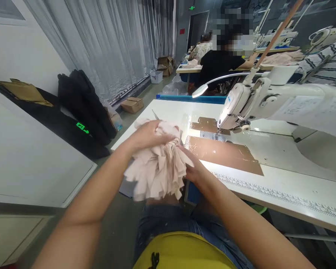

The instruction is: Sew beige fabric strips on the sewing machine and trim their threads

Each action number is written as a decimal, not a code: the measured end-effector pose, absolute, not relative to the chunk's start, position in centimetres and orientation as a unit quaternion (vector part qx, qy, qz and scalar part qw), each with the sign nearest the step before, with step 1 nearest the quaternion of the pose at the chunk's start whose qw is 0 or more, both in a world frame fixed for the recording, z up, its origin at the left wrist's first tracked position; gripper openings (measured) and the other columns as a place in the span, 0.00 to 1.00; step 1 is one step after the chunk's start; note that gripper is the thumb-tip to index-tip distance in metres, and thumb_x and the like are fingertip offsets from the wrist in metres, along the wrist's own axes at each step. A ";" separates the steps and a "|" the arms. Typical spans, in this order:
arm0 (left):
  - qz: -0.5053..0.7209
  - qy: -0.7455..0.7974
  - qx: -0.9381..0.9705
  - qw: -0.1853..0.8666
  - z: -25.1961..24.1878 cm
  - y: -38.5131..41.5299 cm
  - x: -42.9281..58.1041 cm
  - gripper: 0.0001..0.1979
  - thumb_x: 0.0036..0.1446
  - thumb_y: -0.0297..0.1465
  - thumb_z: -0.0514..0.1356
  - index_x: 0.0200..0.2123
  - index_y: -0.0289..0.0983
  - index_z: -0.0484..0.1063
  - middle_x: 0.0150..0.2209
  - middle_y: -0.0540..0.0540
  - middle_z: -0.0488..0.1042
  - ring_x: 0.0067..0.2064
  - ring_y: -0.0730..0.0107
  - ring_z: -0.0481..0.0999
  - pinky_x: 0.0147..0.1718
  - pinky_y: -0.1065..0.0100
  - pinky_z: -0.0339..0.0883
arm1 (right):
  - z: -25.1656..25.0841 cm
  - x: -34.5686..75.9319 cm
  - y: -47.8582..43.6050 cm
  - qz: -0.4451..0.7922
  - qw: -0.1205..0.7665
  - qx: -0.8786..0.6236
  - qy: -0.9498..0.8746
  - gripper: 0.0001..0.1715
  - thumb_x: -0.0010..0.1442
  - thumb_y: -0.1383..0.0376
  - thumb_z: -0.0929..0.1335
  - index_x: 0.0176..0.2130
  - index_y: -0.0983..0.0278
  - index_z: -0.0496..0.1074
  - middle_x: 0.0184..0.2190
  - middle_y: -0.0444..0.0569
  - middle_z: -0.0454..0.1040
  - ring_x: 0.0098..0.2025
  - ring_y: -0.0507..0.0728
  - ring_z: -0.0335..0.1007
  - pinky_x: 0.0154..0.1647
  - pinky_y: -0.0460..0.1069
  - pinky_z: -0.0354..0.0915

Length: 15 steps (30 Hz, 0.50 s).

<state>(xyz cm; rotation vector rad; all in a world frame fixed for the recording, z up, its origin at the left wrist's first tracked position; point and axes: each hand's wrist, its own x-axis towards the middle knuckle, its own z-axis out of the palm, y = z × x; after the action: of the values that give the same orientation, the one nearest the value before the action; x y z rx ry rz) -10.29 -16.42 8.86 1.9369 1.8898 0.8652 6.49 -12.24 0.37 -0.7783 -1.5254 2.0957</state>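
Over the lap, against the table (268, 186) edge, a bundle of pink cloth pieces (156, 173) is clasped by the left hand (148, 135), fingers curled over its top, and pinched at its 3 o'clock side by the right hand (195, 171). Soft, limp strips hang loose. At 1 o'clock, no piece is yet laid under the sewing machine (240, 102).

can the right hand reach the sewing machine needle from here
Probably yes, if it lets go: the right hand holds the fabric bundle, and only flat table lies between it and the needle.
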 end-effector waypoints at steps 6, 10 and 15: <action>0.103 0.641 0.754 0.103 5.4 -13.9 -8.6 0.15 0.52 0.41 0.57 0.35 0.37 0.75 0.37 0.42 0.76 0.40 0.54 0.74 0.39 0.60 0.64 | -0.4 12.3 -15.2 0.803 0.100 -0.331 -0.486 0.20 0.52 0.54 0.71 0.38 0.64 0.66 0.12 0.34 0.57 0.13 0.44 0.38 0.12 0.41 0.34; 0.164 0.603 0.752 0.209 4.0 -14.4 -7.4 0.25 0.52 0.50 0.57 0.47 0.40 0.72 0.48 0.41 0.74 0.49 0.52 0.72 0.45 0.58 0.65 | -2.3 17.8 -16.6 0.794 0.081 -0.366 -0.479 0.25 0.53 0.54 0.71 0.47 0.63 0.67 0.41 0.55 0.77 0.13 0.40 0.42 0.11 0.43 0.36; 0.384 0.609 0.634 0.283 6.9 -15.8 -11.0 0.21 0.59 0.47 0.54 0.47 0.40 0.72 0.41 0.45 0.76 0.40 0.66 0.77 0.38 0.62 0.70 | -4.5 19.9 -16.1 0.758 0.105 -0.385 -0.516 0.27 0.53 0.51 0.70 0.47 0.64 0.68 0.42 0.58 0.77 0.13 0.41 0.44 0.12 0.43 0.38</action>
<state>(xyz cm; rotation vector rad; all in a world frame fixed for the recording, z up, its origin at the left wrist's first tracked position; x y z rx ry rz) -11.02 -15.75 6.86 1.6958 1.6302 1.0282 19.88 -16.11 -4.45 -1.1357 -1.5213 2.2332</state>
